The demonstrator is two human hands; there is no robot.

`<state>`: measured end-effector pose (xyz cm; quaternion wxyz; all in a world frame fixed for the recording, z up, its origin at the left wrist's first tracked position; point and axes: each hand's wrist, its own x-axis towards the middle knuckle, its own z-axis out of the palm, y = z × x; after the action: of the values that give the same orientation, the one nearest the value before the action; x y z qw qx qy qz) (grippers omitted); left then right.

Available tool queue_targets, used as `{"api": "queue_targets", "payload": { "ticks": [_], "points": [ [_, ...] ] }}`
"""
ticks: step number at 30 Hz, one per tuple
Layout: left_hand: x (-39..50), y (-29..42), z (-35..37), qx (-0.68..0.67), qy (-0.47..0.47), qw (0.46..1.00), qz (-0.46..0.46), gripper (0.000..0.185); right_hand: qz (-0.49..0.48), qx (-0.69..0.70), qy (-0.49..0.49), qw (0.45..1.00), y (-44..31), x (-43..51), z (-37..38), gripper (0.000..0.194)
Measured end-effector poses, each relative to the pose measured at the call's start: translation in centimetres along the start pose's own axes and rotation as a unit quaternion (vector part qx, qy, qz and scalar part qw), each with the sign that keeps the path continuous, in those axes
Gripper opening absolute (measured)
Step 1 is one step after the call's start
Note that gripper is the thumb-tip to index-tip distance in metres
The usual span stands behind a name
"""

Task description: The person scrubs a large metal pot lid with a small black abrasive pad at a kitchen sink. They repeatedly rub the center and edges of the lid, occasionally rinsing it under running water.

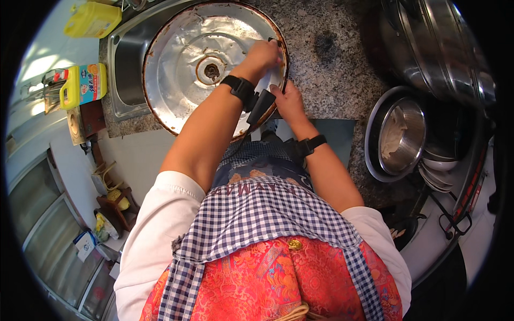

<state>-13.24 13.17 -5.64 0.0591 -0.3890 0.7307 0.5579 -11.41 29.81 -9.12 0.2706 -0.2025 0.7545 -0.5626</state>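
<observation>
A large round metal lid or pan (172, 80), dented and rusted along its rim, lies tilted over the sink and the counter edge. At its middle is a rusty ring with a dark centre (211, 71). My left hand (263, 56) reaches across it to the far right part, fingers closed around a small black object (275, 41), mostly hidden by the fist. My right hand (291, 100) grips the near right rim, thumb on top and fingers beneath. Both wrists wear black straps; a black block-shaped device (261, 106) hangs by the left one.
A steel sink (130, 72) lies left of the round metal piece, set in a speckled granite counter (321, 76). Yellow jugs (94, 20) and a labelled bottle (84, 86) stand at the left. To the right are a large steel pot (433, 48), a perforated bowl (413, 132) and stacked dishes (435, 176).
</observation>
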Motion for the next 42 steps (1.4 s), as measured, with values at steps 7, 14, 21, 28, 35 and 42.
{"api": "queue_targets", "payload": {
  "ticks": [7,14,21,28,35,42],
  "points": [
    [-2.9,-1.9,1.2,0.053,-0.024,0.997,0.054,0.044,0.042,-0.054,-0.025,0.997,0.1,-0.3,-0.3,0.035],
    [-1.9,1.0,0.1,-0.086,0.014,0.996,-0.033,0.042,-0.007,-0.046,0.009,0.999,0.3,-0.4,0.1,0.033],
    [-3.3,-0.4,0.4,-0.057,-0.068,0.995,-0.038,0.038,0.041,-0.061,-0.006,0.997,-1.0,-0.6,-0.2,0.033],
    [-2.4,0.0,1.2,-0.198,-0.069,0.969,-0.133,0.034,0.017,-0.067,0.012,0.998,-1.0,0.5,-0.8,0.034],
    [-2.1,0.7,0.5,0.115,0.073,0.988,0.07,0.045,0.036,-0.092,0.011,0.995,0.6,-0.3,0.2,0.031],
    [-4.8,-1.8,1.4,0.145,0.024,0.984,0.102,0.046,-0.02,-0.021,0.011,1.0,-0.1,-0.4,0.0,0.037]
  ]
}}
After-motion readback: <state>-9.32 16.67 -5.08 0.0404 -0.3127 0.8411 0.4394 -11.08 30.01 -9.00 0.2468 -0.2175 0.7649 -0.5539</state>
